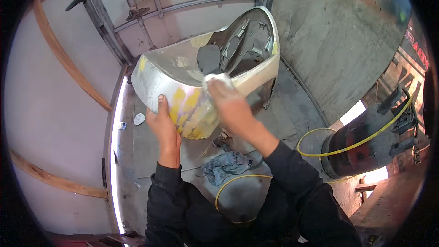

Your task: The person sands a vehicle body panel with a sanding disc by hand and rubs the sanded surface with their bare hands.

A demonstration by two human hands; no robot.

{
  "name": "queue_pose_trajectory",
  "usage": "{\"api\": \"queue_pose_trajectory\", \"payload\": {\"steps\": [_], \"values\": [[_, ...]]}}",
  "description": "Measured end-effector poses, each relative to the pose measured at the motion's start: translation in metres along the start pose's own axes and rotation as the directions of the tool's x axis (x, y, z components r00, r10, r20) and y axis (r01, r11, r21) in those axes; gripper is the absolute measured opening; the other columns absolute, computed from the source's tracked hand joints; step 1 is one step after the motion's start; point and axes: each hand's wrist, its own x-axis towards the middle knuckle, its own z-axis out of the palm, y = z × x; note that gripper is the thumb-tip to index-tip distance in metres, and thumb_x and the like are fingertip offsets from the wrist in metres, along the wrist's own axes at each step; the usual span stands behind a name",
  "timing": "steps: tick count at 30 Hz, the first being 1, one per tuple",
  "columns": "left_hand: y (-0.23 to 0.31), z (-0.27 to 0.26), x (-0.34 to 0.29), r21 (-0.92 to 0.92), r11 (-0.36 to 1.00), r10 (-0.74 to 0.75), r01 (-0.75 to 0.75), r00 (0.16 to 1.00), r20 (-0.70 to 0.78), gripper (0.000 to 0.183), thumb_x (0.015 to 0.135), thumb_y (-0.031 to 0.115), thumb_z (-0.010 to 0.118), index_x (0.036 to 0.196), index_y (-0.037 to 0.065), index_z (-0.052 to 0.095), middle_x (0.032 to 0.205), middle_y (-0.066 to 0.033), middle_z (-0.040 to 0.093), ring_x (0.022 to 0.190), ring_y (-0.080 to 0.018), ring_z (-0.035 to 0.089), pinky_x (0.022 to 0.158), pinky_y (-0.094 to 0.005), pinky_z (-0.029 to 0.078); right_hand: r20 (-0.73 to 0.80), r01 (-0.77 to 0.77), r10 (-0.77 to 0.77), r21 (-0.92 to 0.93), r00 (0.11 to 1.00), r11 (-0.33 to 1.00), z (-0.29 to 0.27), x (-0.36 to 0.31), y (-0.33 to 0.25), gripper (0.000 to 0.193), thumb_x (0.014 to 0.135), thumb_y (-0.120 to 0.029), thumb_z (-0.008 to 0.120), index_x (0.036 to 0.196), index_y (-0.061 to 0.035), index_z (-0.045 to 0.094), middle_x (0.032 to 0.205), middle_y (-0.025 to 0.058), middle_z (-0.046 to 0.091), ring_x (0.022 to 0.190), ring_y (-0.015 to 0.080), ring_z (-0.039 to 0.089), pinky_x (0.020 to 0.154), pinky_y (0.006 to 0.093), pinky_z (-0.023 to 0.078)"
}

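Grey, white and yellow patches all over that bumper (183, 103), and it's right up in front of you, over the floor (153, 153) toward its far-left corner; can't tell what props it. Your right hand (234, 112) is blurred, but its fingers look close together and nearly flat over a white pad (219, 77), held against the bumper's upper rim. Your left hand (165, 130) has its thumb up on the outer face, the other fingers tucked out of sight, so it looks clasped over the near-left edge, though I can't tell how tight. Main thing spatially: the long axis runs from near left to far right, straight ahead of your fingers, with your left hand nearer the left end and your right about midway. Closer to you on the floor there's a crumpled rag (227, 168), plus a yellow hose (244, 177), with a tank (354, 144) by the right edge.
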Motion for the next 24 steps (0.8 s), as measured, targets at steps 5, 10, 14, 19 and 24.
{"api": "queue_pose_trajectory", "payload": {"steps": [5,10,14,19,24], "values": [[0.005,-0.005,0.004,0.025,0.999,-0.022,0.022,1.0,0.005,0.043,0.1,0.017,0.063,0.133,-0.009,0.052,0.127,-0.0159,0.063,0.111,-0.0225,0.062,0.098,-0.0351,0.048,0.066,-0.184,0.191,-0.098,0.979,0.978,-0.004,0.002,0.056,0.049,0.081,-0.001,0.06,0.129,0.0069,0.056,0.132,0.0274,0.06,0.122,0.0397,0.06,0.103,0.0459,0.049],[0.007,0.0,-0.002,0.022,0.999,-0.033,0.033,0.999,-0.029,0.043,0.1,0.018,0.062,0.133,-0.009,0.052,0.126,-0.016,0.063,0.11,-0.0228,0.063,0.097,-0.035,0.049,-0.135,0.135,-0.14,-0.05,0.981,0.99,0.005,0.003,-0.003,0.032,0.088,-0.004,0.053,0.118,0.0054,0.062,0.121,0.0228,0.066,0.115,0.0354,0.064,0.092,0.0431,0.054],[0.009,0.0,0.0,0.03,0.998,-0.057,0.058,0.998,-0.029,0.043,0.101,0.017,0.062,0.134,-0.008,0.051,0.127,-0.0166,0.062,0.11,-0.023,0.063,0.096,-0.0349,0.049,-0.028,-0.164,0.162,-0.05,0.986,0.985,0.0,0.009,0.041,0.039,0.086,-0.002,0.052,0.123,0.0035,0.059,0.127,0.0246,0.063,0.114,0.0412,0.063,0.096,0.0464,0.052],[0.008,-0.004,-0.001,0.028,1.0,-0.01,0.011,1.0,-0.027,0.042,0.101,0.017,0.061,0.132,-0.008,0.052,0.126,-0.0158,0.063,0.109,-0.0221,0.063,0.094,-0.0355,0.049,-0.15,0.04,-0.035,0.029,0.988,0.999,0.014,-0.002,-0.001,0.04,0.086,0.001,0.051,0.126,0.0013,0.059,0.128,0.0239,0.062,0.118,0.0388,0.062,0.098,0.0447,0.051],[0.007,0.002,-0.004,0.012,0.999,-0.032,0.032,0.999,-0.006,0.041,0.101,0.017,0.061,0.132,-0.008,0.052,0.126,-0.0145,0.062,0.111,-0.0211,0.062,0.097,-0.0351,0.048,-0.052,-0.206,0.202,-0.085,0.978,0.975,0.011,0.001,0.048,0.044,0.086,-0.001,0.055,0.129,0.003,0.057,0.128,0.0234,0.063,0.117,0.0388,0.063,0.096,0.045,0.053]]}}
